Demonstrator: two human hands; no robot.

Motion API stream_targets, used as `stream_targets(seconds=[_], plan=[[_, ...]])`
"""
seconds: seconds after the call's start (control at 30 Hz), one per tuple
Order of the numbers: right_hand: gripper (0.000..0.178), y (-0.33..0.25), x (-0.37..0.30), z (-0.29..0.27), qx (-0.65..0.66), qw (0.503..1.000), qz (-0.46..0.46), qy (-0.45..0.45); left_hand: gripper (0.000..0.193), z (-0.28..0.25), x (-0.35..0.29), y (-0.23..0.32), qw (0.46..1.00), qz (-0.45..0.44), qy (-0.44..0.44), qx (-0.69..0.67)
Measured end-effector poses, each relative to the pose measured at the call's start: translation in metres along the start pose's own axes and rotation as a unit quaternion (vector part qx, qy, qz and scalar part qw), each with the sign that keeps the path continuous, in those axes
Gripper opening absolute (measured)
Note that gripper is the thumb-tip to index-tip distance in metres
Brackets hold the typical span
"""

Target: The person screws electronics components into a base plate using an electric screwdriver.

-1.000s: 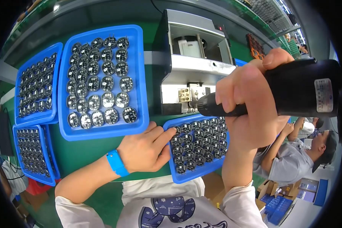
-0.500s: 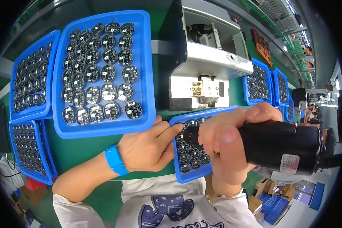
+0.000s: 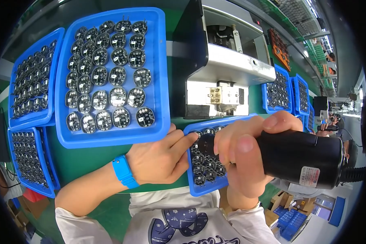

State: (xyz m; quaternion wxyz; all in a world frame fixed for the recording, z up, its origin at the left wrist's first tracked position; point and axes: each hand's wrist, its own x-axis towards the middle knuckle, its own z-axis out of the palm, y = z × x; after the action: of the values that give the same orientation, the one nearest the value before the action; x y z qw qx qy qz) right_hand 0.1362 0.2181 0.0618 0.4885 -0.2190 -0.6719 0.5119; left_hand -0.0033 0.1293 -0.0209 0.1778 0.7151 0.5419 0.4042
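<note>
My right hand (image 3: 248,150) is wrapped round a black corded electric screwdriver (image 3: 301,158), held nearly level with its dark nose pointing left over a blue tray (image 3: 207,191). That tray holds rows of small round circuit boards (image 3: 210,166). My left hand (image 3: 160,158), a blue band on its wrist, reaches over the tray's left edge with bent fingers. Its index fingertip meets a round circuit board (image 3: 197,135) in the upper left corner, right beside the screwdriver nose. The exact contact of nose and board is hidden.
A large blue tray (image 3: 164,81) of round boards stands at upper left, with more loaded trays (image 3: 53,81) farther left. A metal bench machine (image 3: 232,65) with a brass-coloured fixture stands behind the near tray. Further trays (image 3: 276,91) and an orange tray (image 3: 279,49) sit right.
The view has shifted slightly, so the large tray and the machine appear a little farther right. Both hands keep nearly the same pose, and the screwdriver stays in my right hand.
</note>
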Motion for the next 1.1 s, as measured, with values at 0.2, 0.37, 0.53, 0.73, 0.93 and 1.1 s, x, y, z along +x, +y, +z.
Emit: stream_targets(seconds=[0.2,0.37,0.53,0.73,0.93,1.1], plan=[[0.040,-0.002,-0.002,0.004,-0.009,1.000,0.008,0.013,0.039,-0.002,0.001,0.001,0.999,-0.004,-0.027,0.028],[0.038,-0.003,-0.002,0.004,-0.011,1.000,-0.002,-0.008,0.039,-0.001,0.001,0.002,0.999,-0.007,-0.024,0.028],[0.039,-0.005,-0.005,0.006,-0.019,1.000,0.006,-0.001,0.042,0.002,0.002,0.000,1.000,-0.001,0.004,0.003],[0.039,-0.006,-0.006,0.007,-0.038,0.999,0.021,-0.010,0.042,0.003,0.000,-0.002,1.000,0.001,0.004,0.000],[0.037,-0.004,-0.006,0.009,-0.027,0.999,0.015,-0.016,0.041,0.001,0.002,0.000,1.000,0.002,0.000,0.017],[0.036,0.007,-0.009,-0.005,0.017,0.999,-0.019,-0.047,0.040,0.001,0.002,0.002,1.000,0.000,0.004,0.018]])
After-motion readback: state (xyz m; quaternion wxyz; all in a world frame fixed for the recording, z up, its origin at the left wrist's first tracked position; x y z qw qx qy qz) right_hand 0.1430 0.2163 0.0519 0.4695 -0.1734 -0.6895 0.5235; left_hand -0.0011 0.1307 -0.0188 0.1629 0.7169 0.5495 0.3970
